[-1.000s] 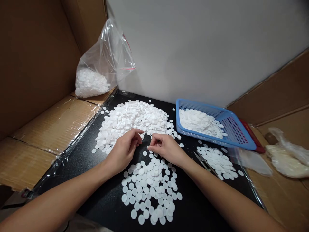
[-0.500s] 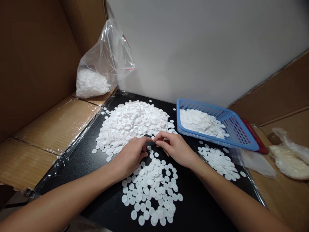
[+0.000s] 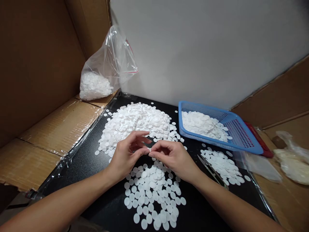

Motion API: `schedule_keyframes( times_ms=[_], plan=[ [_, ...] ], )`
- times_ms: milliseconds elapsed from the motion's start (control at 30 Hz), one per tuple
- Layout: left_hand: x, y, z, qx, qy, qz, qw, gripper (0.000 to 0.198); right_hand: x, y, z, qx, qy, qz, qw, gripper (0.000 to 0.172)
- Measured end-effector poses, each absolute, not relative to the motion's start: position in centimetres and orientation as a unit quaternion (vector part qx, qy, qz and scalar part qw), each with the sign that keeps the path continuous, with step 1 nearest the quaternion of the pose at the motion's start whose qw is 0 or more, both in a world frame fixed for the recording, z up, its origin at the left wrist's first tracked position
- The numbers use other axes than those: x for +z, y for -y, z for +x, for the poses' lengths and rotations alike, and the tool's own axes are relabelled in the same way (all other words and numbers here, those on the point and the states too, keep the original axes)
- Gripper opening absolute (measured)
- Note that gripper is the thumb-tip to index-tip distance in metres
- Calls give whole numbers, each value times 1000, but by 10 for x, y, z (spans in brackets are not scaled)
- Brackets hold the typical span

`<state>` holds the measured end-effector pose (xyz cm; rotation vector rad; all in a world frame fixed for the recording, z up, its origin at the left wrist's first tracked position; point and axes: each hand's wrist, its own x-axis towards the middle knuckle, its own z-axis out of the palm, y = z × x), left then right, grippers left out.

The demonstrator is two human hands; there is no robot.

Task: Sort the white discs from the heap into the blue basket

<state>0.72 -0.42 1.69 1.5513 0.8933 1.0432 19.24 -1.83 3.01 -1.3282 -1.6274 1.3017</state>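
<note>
Over the black tabletop my right hand [image 3: 177, 158] is closed, thumb and forefinger pinching a small white disc [image 3: 149, 149], mostly hidden by the fingertips. Beside it, my left hand [image 3: 127, 153] has its thumb tip against the disc, with the forefinger raised and apart from the thumb. Just behind the hands lies a large heap of white discs [image 3: 142, 117]. A thinner spread of similar discs [image 3: 154, 196] lies in front of them, between my forearms.
A blue basket [image 3: 249, 146] with white discs stands at the right rear. Scissors [image 3: 213, 172] lie by a smaller disc pile [image 3: 223, 164]. A clear bag [image 3: 96, 85] of discs sits at the back left on cardboard. Another plastic bag [image 3: 292, 162] lies far right.
My left hand has lifted and opened its fingers. My right hand now pinches a disc above the table. The scissors have come into fuller view beside my right forearm.
</note>
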Motion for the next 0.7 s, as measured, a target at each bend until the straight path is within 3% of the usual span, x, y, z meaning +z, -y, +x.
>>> schedule_keyframes(
  times_ms=[200,400,567,700],
  plan=[
    [22,10,5,440,-342,657,507,41,32,24,190,429,653,-510,358,18],
    [24,13,4,438,-351,683,466,31,34,25,187,491,607,-499,375,24],
    [25,11,8,439,-368,583,576,28,34,27,187,452,648,-482,380,19],
    [27,6,7,454,-351,504,645,31,34,28,187,495,619,-471,386,22]
  ],
)
